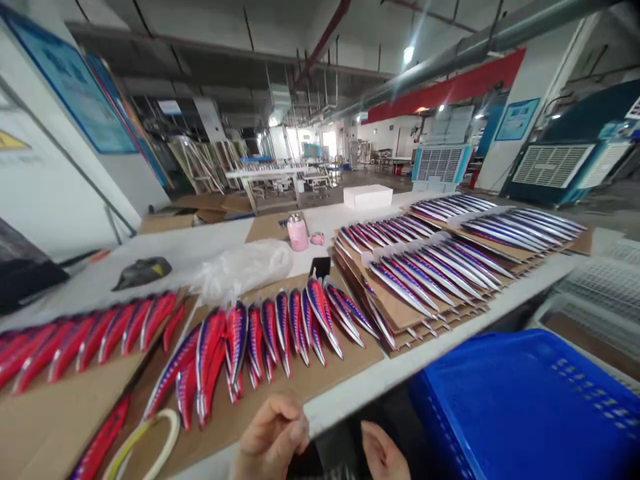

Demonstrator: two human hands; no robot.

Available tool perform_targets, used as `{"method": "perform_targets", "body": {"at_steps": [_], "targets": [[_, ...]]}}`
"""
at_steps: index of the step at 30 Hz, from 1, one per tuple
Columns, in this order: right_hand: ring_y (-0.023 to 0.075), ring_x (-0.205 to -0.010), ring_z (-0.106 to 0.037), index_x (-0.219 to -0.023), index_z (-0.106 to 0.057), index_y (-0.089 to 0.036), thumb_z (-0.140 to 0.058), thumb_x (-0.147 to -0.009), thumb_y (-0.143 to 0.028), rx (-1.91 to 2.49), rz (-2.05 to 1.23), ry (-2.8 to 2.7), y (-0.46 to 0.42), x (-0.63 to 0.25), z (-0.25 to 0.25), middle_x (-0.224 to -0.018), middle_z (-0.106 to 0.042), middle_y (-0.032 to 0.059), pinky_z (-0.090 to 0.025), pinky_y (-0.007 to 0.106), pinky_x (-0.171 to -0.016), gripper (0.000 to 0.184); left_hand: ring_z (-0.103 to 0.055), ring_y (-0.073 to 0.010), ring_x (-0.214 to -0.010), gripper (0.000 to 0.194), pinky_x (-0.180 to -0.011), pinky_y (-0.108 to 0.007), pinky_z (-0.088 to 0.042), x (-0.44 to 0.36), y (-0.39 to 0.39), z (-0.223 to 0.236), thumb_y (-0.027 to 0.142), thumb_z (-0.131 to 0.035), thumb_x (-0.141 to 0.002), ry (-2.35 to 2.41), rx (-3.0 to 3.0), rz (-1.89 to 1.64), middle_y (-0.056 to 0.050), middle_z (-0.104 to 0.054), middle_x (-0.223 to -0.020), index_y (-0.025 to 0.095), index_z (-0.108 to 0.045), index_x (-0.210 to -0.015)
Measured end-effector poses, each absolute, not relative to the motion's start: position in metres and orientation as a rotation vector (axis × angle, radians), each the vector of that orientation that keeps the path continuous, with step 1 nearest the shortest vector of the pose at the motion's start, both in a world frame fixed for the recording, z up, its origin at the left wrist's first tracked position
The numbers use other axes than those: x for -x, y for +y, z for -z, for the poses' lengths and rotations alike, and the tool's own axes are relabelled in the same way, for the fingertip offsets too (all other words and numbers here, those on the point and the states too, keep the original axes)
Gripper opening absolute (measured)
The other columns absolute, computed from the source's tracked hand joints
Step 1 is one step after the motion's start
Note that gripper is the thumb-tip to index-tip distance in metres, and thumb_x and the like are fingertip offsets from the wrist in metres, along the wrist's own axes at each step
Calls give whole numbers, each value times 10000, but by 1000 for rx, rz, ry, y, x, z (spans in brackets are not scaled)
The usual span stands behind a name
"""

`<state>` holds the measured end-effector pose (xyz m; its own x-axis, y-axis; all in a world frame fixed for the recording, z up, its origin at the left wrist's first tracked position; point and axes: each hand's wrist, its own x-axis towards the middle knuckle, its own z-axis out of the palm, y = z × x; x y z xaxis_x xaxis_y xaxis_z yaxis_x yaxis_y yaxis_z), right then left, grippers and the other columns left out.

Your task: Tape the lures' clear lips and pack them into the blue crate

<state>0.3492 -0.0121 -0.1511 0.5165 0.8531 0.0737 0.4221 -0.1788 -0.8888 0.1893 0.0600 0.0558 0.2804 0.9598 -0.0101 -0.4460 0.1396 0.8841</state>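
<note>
Lures (283, 323) lie on cardboard (345, 368) across the middle, just beyond the left hand (275, 430) at bottom centre, whose fingers are curled inward. The right hand (384, 453), near it, is partly curled; whether either holds something, I cannot tell. A blue crate (510, 400) is at lower right. Farther, a pink bottle (298, 237) stands near the centre.

Two hands (274, 433) (384, 455), one pink bottle (297, 235), one white box (368, 198).
</note>
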Motion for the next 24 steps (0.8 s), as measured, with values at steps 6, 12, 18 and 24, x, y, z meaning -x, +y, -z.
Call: {"method": "perform_targets", "body": {"at_steps": [6,12,18,24], "targets": [[204,-917,-693,-1071,-707,-281,-693,-783,-349,1304,-622,-1085,-30,-333,9,-1075,-720,52,-553,288,-821,296,-479,-53,-497,276,-515,-176,-390,-206,33,-32,305,-863,-631,580,-651,-843,65,-531,-598,193,-622,-706],[152,-684,-650,-774,-717,-222,-609,-863,-263,1083,-653,-1295,-16,-338,-36,-717,-695,17,-524,253,-677,146,-480,-58,-485,330,-497,-167,-387,-210,21,-30,358,-884,-586,625,-505,-820,52,-565,-555,178,-627,-687],[160,-744,-674,-791,-711,-229,-624,-830,-199,1288,-582,-1263,-22,-343,-14,-771,-717,9,-537,231,-694,100,-588,-150,-654,386,-639,-252,-464,-204,14,-31,534,-759,-689,692,-695,-834,-22,-654,-671,175,-672,-801],[146,-604,-661,-772,-737,-240,-624,-802,-163,1318,-234,-1606,-20,-347,-42,-662,-718,2,-524,194,-582,140,-500,-129,-601,246,-603,-222,-392,-198,23,-16,389,-772,-691,746,-1103,-764,25,-594,-631,200,-617,-723]]}}
